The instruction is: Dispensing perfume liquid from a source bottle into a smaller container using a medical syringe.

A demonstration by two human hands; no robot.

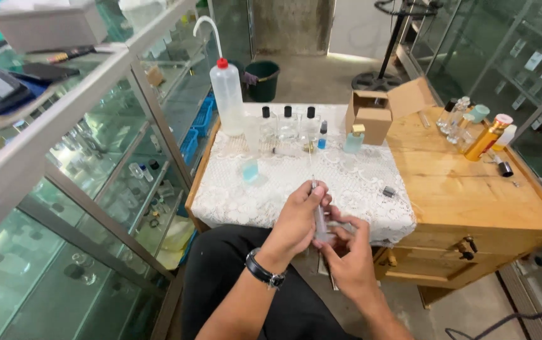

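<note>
A syringe point(319, 217) with its needle pointing up is held at lower centre, gripped by the left hand point(296, 220) and right hand point(346, 252), while three black-capped bottles point(288, 123) stand untouched on the table point(472, 189).

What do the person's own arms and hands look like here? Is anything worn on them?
Both forearms are bare; no sleeves show and no gloves are worn. The left hand has a black wristwatch with a dark strap on its wrist. The right hand shows nothing worn: no watch or bracelet. Whether any finger carries a ring is too small to tell.
</note>
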